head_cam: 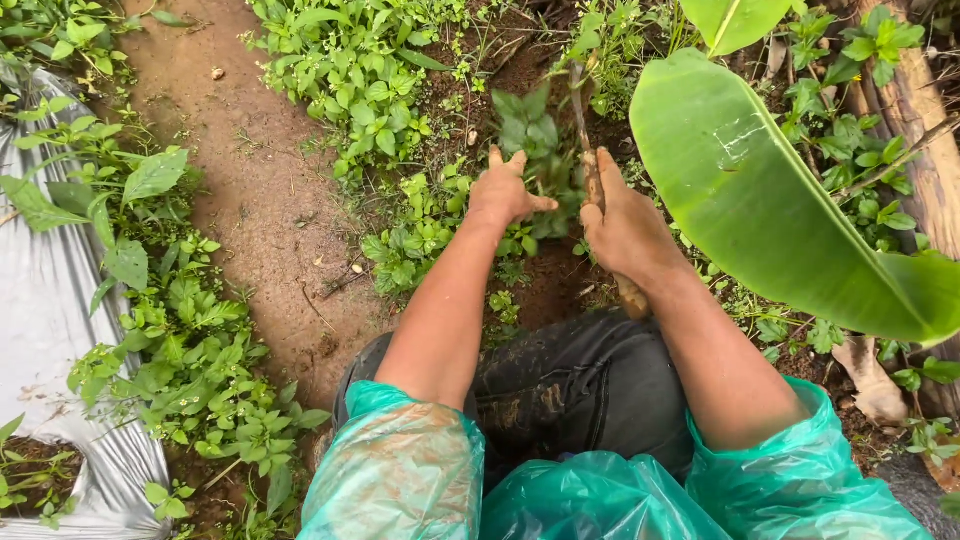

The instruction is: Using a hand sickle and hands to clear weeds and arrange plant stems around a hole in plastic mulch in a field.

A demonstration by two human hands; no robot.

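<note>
A small green leafy weed (540, 165) was gripped by the muddy left hand (503, 193), while a long brown wooden-handled tool (590, 170), pointing away, was clamped just beside it in the right hand (625, 228).

Reddish-brown soil ground (255, 200), leafy weeds (190, 360), silver plastic sheet (40, 330) at left edge

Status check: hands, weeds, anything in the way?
Left hand gripping leafy weed clump. Right hand shut on wooden-handled tool. Big banana leaf overhangs right side.
</note>
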